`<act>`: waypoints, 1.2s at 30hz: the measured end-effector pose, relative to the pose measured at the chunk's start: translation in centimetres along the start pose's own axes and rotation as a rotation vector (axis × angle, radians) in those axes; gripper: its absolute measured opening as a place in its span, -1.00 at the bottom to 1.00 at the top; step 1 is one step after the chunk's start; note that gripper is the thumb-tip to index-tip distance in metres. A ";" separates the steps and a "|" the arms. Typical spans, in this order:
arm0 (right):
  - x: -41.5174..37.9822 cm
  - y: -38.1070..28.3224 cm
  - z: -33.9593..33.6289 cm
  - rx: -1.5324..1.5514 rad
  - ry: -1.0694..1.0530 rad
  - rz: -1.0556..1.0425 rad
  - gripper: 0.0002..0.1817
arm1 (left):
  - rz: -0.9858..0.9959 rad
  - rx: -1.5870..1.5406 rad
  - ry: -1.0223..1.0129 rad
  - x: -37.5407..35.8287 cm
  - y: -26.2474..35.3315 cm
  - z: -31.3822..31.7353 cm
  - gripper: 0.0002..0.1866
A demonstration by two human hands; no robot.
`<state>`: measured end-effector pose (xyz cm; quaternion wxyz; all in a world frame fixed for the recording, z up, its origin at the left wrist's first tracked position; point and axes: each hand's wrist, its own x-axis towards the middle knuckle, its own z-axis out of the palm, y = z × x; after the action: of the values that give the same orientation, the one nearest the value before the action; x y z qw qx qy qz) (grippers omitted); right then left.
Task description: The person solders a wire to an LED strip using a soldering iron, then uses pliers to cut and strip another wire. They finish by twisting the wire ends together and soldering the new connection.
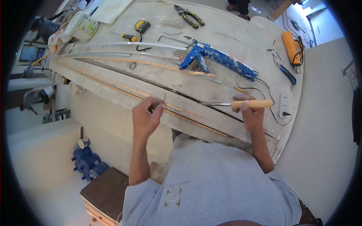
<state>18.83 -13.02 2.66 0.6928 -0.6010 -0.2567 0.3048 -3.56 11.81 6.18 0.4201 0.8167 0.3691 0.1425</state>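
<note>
My right hand (252, 115) is closed round the wooden handle of a soldering iron (222, 104), whose metal shaft points left. My left hand (148, 113) pinches a thin grey wire (165, 96) between thumb and finger, its end sticking up. Below the fingertips runs a narrow orange-lit strip (132, 90) along the long board, and a thin red wire (193, 113) trails from it to the right. The iron's tip is apart from the left hand and the red wire.
On the table lie a blue caulking gun (226, 62), pliers (188, 17), a tape measure (142, 26), a screwdriver (129, 37), a utility knife (286, 73), an orange heat gun (291, 49) and a power strip (283, 104). Other people (37, 98) are at the far left.
</note>
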 end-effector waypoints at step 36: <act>3.1 2.5 2.1 -0.403 -0.462 -0.247 -0.63 | -0.720 -1.313 0.151 -8.5 -2.5 12.4 -0.91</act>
<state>19.14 -9.10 0.44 0.5152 -0.6051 -0.5333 0.2898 -3.85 -0.64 -2.67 0.8149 0.2150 0.4803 0.2428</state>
